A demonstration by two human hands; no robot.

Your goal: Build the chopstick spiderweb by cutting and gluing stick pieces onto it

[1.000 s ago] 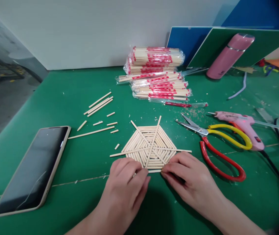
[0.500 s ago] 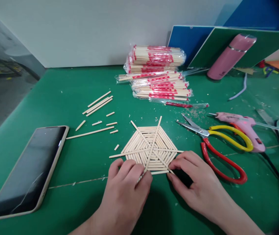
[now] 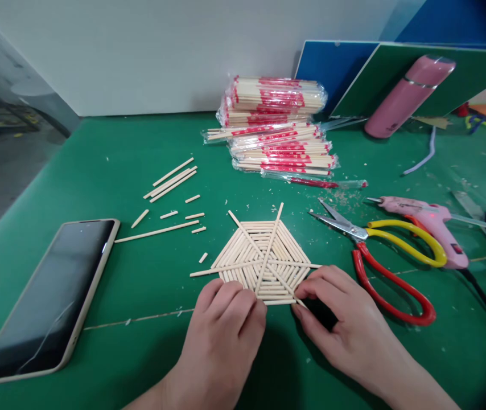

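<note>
the left hand (image 3: 226,333) has its fingers bunched close together and curled, tips pressing on the near left rim of the stick hexagon (image 3: 264,253), which lies flat just beyond both hands. the right hand (image 3: 347,324) is half curled, thumb and forefinger pinching the hexagon's near right corner. the scissors (image 3: 390,259) lie just beyond the right hand, and the phone (image 3: 50,296) lies well off to the left hand's outer side.

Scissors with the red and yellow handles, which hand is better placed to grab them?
Right, probably. The right hand rests at the near right corner of the stick hexagon, close beside the scissors. The left hand sits at its near left edge, farther away.
</note>
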